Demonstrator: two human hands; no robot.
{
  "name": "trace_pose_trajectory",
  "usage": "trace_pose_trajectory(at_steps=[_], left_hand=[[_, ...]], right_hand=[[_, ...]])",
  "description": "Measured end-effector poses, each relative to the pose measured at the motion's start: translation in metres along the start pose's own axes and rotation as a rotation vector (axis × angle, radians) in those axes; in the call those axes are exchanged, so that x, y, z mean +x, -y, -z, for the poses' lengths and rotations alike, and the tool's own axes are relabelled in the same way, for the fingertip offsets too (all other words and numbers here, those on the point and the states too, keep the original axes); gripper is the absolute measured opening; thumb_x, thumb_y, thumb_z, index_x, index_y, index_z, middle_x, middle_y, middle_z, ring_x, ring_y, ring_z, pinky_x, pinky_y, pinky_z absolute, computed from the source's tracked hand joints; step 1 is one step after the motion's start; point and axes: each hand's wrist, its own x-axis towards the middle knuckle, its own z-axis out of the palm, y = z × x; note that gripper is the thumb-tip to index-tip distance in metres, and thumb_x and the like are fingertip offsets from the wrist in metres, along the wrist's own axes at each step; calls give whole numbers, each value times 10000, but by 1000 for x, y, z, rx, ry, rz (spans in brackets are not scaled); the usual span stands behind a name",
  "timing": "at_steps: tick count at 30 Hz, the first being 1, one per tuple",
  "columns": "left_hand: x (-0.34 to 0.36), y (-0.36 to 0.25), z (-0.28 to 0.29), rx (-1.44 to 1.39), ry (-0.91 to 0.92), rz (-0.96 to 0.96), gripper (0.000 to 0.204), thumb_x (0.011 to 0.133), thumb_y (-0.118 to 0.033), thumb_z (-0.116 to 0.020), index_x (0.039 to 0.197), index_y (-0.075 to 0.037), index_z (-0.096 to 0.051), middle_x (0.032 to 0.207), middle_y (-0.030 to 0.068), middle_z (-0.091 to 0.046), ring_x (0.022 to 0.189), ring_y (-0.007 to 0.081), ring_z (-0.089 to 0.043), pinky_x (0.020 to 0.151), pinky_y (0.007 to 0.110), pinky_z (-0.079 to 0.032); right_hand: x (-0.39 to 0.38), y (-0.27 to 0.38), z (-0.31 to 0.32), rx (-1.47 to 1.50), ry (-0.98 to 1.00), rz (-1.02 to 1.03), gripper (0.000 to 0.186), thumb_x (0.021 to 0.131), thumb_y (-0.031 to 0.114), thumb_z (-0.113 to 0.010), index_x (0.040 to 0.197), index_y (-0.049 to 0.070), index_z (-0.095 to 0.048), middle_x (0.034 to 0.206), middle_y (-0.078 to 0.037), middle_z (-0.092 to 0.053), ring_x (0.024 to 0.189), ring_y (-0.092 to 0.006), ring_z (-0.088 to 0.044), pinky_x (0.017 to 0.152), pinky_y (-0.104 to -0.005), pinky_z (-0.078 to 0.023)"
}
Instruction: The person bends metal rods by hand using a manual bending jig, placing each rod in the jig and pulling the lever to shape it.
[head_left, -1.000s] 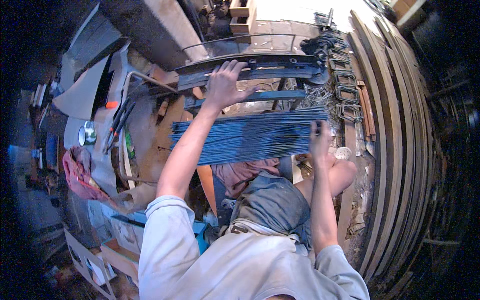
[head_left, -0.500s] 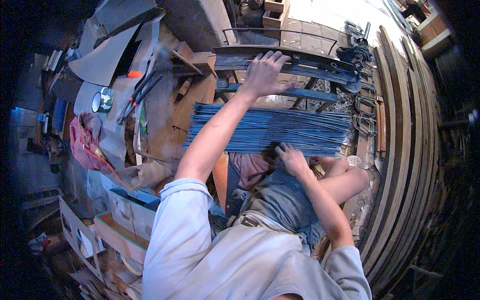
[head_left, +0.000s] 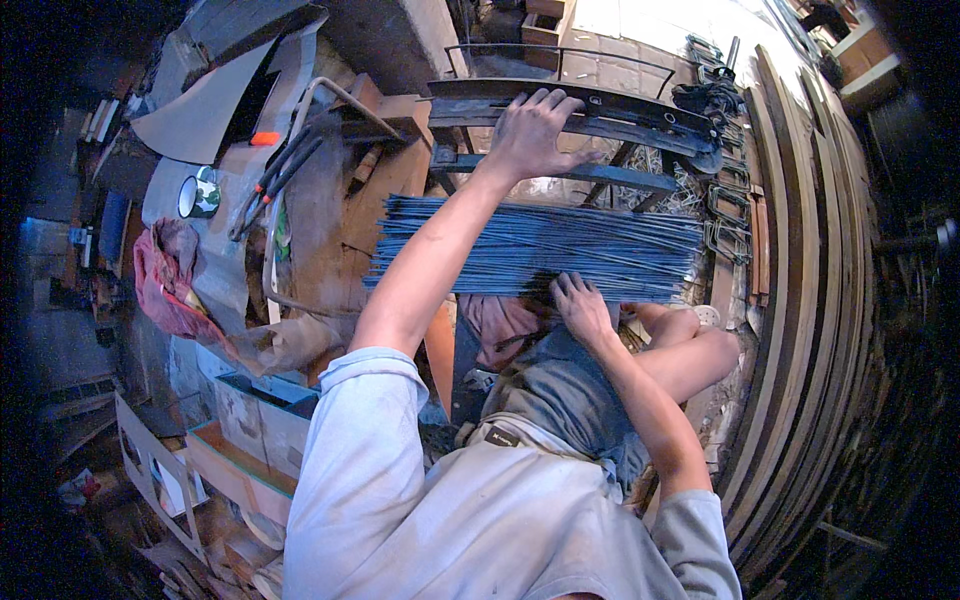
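Note:
Blue-grey thin rods [head_left: 480, 240] lie side by side in a wide bundle across the space in front of my lap. Beyond them runs a long dark metal rail [head_left: 640, 118] on a frame. My left hand [head_left: 533, 135] reaches over the bundle and rests on that rail, fingers laid across its edge and thumb stretched out to the right. At the near edge of the rods is my right hand [head_left: 583, 308], its fingertips touching them with the fingers slightly bent and apart. Neither hand visibly holds anything.
On the left bench lie long-handled cutters [head_left: 280, 180], an enamel mug [head_left: 200, 195] and a red cloth [head_left: 165, 275]. Several clamps [head_left: 728, 215] line the right of the frame, beside long wooden boards [head_left: 800, 300]. A blue crossbar [head_left: 620, 178] sits below the rail.
The whole view has shifted slightly. My left thumb lies a little straighter along the rail side; my right hand stays at the rods' near edge.

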Motion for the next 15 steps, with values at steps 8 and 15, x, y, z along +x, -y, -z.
trace_pose_trajectory(at_steps=[8,15], left_hand=[[-2,-1,-3,7,-86,-18,794,633,-688,-698,1128,-74,-618,1081,129,-624,1034,319,-604,870,482,-482],[0,-6,3,-9,-4,51,808,629,-701,-692,1148,-87,-612,1205,203,-588,1116,358,-572,945,493,-443]], right_hand=[[-2,-4,15,-34,-52,-38,397,897,186,-451,1261,49,-526,1290,-152,-529,1191,-300,-492,1006,-467,-390],[-9,9,-12,81,21,-23,388,878,185,-473,1239,62,-546,1276,-148,-556,1126,-311,-570,956,-446,-455]])
